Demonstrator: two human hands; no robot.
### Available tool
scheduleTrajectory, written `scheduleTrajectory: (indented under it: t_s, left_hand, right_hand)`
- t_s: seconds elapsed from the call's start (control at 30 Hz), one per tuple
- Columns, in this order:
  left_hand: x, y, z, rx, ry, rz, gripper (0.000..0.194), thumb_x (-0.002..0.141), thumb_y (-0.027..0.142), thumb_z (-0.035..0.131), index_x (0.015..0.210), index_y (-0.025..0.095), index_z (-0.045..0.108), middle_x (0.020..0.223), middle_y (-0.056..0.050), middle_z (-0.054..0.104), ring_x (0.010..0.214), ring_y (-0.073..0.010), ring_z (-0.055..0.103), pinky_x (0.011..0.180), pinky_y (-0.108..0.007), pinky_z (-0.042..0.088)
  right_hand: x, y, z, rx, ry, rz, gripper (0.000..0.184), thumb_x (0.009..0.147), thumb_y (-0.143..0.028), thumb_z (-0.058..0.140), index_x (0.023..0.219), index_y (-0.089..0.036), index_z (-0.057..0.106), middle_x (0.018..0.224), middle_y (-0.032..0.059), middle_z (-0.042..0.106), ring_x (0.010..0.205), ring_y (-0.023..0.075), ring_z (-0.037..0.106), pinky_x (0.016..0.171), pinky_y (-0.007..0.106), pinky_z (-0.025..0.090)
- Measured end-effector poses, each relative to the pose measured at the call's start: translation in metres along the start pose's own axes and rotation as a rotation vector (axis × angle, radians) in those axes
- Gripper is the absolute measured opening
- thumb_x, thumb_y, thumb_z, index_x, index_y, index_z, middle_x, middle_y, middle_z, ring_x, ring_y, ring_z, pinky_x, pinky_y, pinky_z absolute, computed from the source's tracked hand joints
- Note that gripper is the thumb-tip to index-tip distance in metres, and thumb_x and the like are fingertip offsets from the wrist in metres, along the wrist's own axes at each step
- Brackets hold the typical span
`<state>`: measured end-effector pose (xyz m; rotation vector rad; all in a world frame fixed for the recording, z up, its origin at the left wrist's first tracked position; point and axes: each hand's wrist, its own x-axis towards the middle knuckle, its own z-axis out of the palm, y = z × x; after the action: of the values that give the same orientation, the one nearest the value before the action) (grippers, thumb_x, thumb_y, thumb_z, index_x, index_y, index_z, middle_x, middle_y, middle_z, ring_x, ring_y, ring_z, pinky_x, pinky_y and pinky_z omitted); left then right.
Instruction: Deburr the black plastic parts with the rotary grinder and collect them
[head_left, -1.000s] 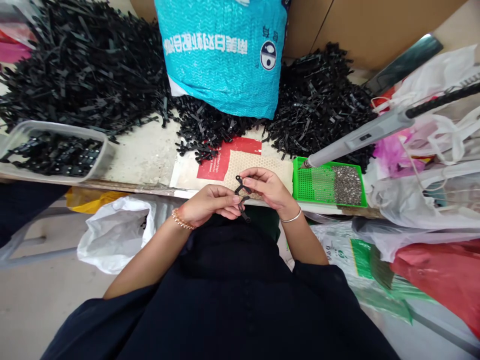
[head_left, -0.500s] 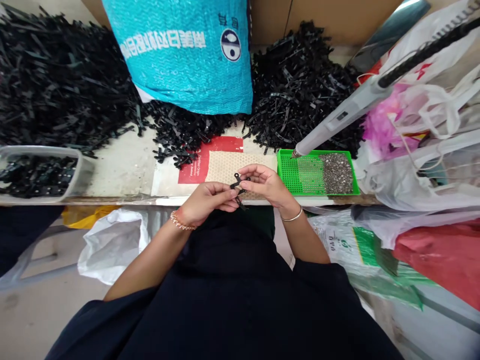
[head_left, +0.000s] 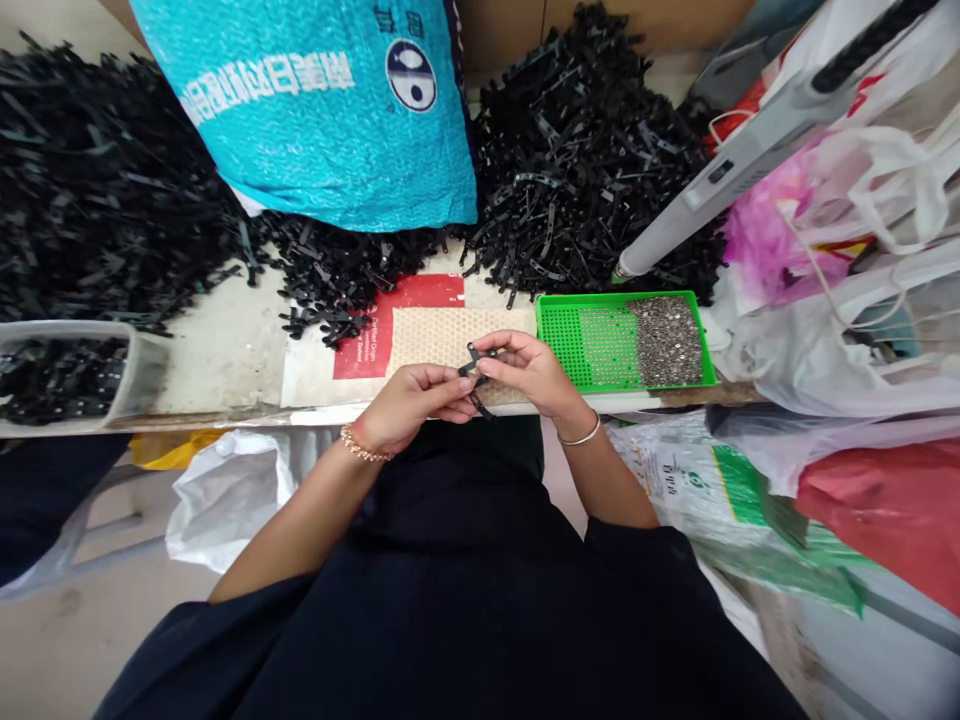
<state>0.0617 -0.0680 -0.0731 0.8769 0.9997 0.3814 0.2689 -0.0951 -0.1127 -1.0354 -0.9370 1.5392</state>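
Note:
Small black strip-like parts with holes at their ends (head_left: 481, 400) are pinched between my two hands, above the near edge of the table. My left hand (head_left: 416, 402) is closed on them with thumb and fingertips. From the other side my right hand (head_left: 531, 374) grips the upper part with its thumb and forefinger. The fingers hide how the pieces meet. Behind the hands lies a beige honeycomb-patterned pad (head_left: 431, 335) over a red and white printed sheet (head_left: 360, 350).
A green tray (head_left: 581, 345) of small metal pieces sits right, under a hanging grey electric screwdriver (head_left: 690, 190). Heaps of black parts (head_left: 577, 170) surround a blue sack (head_left: 337, 130). A clear tub (head_left: 139, 375) stands left; plastic bags (head_left: 877, 380) crowd the right.
The view has swung to the right, so the table's contents appear further left. Both hands keep hold of the black parts, with small finger shifts. The screwdriver's tip now hangs behind the tray.

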Motion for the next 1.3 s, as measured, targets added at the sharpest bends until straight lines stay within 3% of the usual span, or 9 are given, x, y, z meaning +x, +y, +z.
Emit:
scheduleTrajectory:
  t_s: [0.57,0.67,0.8,0.9,1.1,1.2,1.3]
  left_hand:
    - [0.016,0.011,0.004,-0.028,0.029,-0.024,0.048,0.065,0.053,0.100,0.080,0.013,0.077,0.075,-0.007,0.079,0.064,-0.0159,0.077,0.066,-0.023,0.065]
    - [0.020,0.012,0.006,-0.093,0.099,-0.021,0.047,0.062,0.044,0.103,0.081,0.013,0.074,0.074,-0.004,0.078,0.063,-0.0147,0.076,0.065,-0.023,0.065]
    - [0.025,0.015,0.011,-0.231,0.256,0.081,0.055,0.054,0.031,0.107,0.090,0.015,0.068,0.073,0.000,0.078,0.062,-0.0136,0.075,0.064,-0.022,0.065]
    - [0.028,0.018,0.014,-0.314,0.310,0.116,0.058,0.054,0.026,0.106,0.099,0.015,0.071,0.072,0.002,0.077,0.060,-0.0106,0.073,0.063,-0.019,0.064]
    - [0.034,0.015,0.016,-0.418,0.230,-0.051,0.034,0.060,0.021,0.103,0.076,0.014,0.074,0.075,0.000,0.077,0.065,-0.0090,0.073,0.070,-0.018,0.063]
    - [0.036,0.012,0.018,-0.462,0.192,-0.085,0.030,0.065,0.022,0.102,0.075,0.015,0.074,0.078,0.000,0.078,0.071,-0.0100,0.075,0.077,-0.020,0.064]
    - [0.036,0.012,0.020,-0.463,0.190,-0.050,0.032,0.066,0.025,0.102,0.077,0.015,0.074,0.081,-0.001,0.080,0.074,-0.0115,0.076,0.078,-0.020,0.064]
  right_hand:
    - [0.009,-0.007,-0.005,-0.027,0.028,-0.006,0.038,0.082,-0.044,0.088,0.110,-0.023,0.074,0.112,0.0039,0.076,0.091,0.0140,0.073,0.092,0.031,0.064]
    - [0.010,-0.006,-0.004,-0.009,0.077,-0.018,0.039,0.080,-0.047,0.089,0.109,-0.023,0.074,0.108,0.0035,0.077,0.091,0.0149,0.074,0.092,0.032,0.064]
    - [0.008,-0.005,0.000,-0.017,0.117,-0.044,0.033,0.082,-0.049,0.087,0.102,-0.024,0.077,0.105,0.0040,0.079,0.094,0.0164,0.074,0.094,0.035,0.065]
    - [0.004,-0.004,0.004,-0.050,0.115,-0.124,0.026,0.085,-0.046,0.086,0.099,-0.025,0.080,0.106,0.0046,0.079,0.095,0.0168,0.074,0.091,0.035,0.065]
    - [-0.003,0.001,0.006,-0.212,0.186,-0.254,0.016,0.090,-0.040,0.082,0.103,-0.031,0.083,0.109,0.0052,0.077,0.102,0.0192,0.073,0.089,0.036,0.067]
    - [-0.009,0.001,0.009,-0.327,0.200,-0.290,0.016,0.094,-0.040,0.077,0.107,-0.032,0.082,0.113,0.0054,0.077,0.104,0.0199,0.074,0.087,0.037,0.068]
    - [-0.018,-0.005,0.008,-0.524,0.170,-0.398,0.023,0.100,-0.036,0.071,0.122,-0.034,0.078,0.122,0.0056,0.076,0.114,0.0218,0.073,0.100,0.042,0.065]
